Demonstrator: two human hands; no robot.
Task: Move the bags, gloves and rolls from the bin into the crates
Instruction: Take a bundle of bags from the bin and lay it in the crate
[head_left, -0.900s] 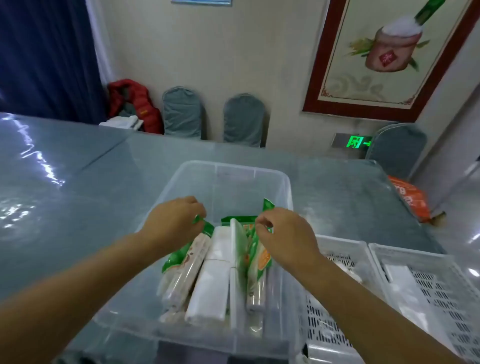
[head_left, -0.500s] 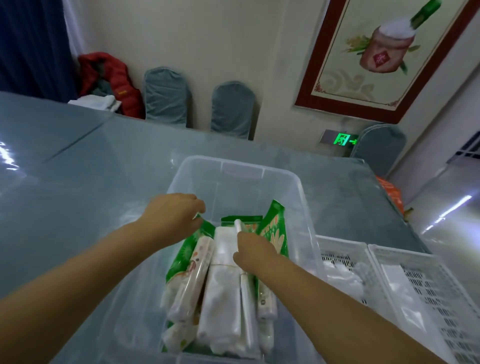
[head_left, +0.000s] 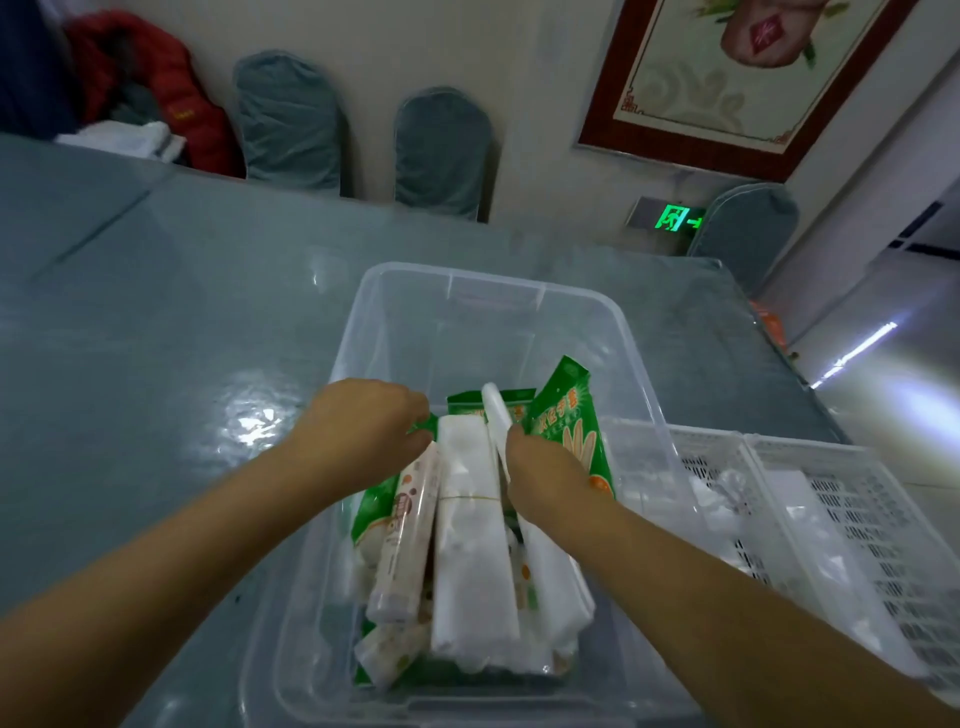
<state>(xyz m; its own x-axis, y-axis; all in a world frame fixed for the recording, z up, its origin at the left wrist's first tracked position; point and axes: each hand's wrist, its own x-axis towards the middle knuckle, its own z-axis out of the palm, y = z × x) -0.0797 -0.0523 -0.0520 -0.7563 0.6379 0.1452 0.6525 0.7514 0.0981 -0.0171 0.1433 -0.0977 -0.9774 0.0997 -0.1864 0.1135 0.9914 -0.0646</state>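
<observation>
Both hands (head_left: 371, 423) inside bin (head_left: 631, 340), far half open

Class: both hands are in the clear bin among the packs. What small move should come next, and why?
Probably lift the thin white pack that the right hand touches and carry it toward the white crate beside the clear bin, where most packs remain.

We're in what looks like a banquet or meeting room: a long glass-topped table (head_left: 156, 322), fabric-covered chairs (head_left: 291, 119) lined along the wall, a big framed picture (head_left: 727, 78), and a green exit sign (head_left: 675, 218) glowing low down.
</observation>
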